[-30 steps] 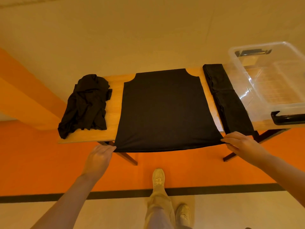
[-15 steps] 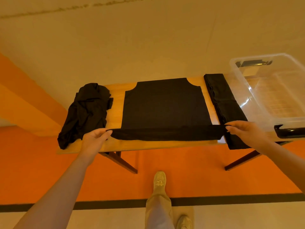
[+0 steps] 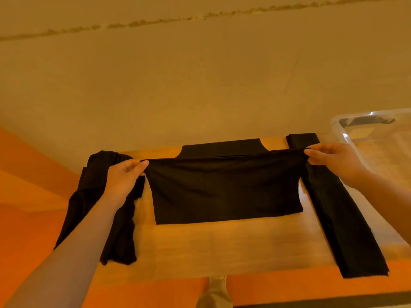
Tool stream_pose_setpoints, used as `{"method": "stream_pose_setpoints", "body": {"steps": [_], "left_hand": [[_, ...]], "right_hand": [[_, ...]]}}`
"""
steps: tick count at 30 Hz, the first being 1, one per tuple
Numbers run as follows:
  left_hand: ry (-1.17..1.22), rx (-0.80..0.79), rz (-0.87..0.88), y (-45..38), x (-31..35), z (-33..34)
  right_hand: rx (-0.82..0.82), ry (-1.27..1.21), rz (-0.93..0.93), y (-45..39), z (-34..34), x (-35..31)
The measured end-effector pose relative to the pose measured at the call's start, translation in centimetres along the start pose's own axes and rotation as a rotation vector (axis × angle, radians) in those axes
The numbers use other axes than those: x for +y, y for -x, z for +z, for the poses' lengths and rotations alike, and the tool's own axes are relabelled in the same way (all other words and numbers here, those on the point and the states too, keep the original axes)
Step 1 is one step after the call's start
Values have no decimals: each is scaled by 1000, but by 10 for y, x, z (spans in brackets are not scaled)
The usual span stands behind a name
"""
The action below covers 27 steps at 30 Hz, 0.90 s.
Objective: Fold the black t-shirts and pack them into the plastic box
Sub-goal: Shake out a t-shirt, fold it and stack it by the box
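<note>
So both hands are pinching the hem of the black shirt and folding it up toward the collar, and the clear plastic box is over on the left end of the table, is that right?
Not quite. In the head view the plastic box stands at the right end of the table, not the left; the left end holds a crumpled black shirt. The rest holds: the left hand and right hand pinch the hem of the middle shirt, folding it toward the collar.

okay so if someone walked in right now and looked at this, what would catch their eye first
Most likely the black t-shirt in the middle of the wooden table, its near hem lifted and carried toward the collar by the left hand and right hand pinching its corners. Next, the crumpled black pile at the left end, and the clear plastic box at the far right.
</note>
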<state>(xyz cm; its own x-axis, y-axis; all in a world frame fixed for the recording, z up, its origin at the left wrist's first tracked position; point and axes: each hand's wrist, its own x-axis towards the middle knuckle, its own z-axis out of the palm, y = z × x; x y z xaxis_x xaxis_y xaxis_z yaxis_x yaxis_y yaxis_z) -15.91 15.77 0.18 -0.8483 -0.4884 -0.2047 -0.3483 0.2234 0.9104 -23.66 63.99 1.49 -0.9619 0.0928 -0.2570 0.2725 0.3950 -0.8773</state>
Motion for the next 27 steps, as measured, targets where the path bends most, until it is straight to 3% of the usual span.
{"method": "stream_pose_setpoints", "body": {"steps": [5, 10, 15, 20, 24, 27], "left_hand": [[-53, -8, -14, -75, 8, 38], [-326, 23, 1, -140, -16, 81], [-548, 68, 53, -156, -43, 109], [-771, 133, 334, -141, -58, 117], [-875, -46, 621, -106, -60, 132], [-975, -226, 737, -75, -65, 140]], "right_hand": [[38, 118, 71, -77, 22, -8], [75, 391, 90, -144, 56, 9], [119, 657, -4, -164, 83, 23], [172, 792, -270, -152, 99, 33], [79, 861, -473, -130, 116, 40], [-1, 892, -559, -99, 137, 44]]}}
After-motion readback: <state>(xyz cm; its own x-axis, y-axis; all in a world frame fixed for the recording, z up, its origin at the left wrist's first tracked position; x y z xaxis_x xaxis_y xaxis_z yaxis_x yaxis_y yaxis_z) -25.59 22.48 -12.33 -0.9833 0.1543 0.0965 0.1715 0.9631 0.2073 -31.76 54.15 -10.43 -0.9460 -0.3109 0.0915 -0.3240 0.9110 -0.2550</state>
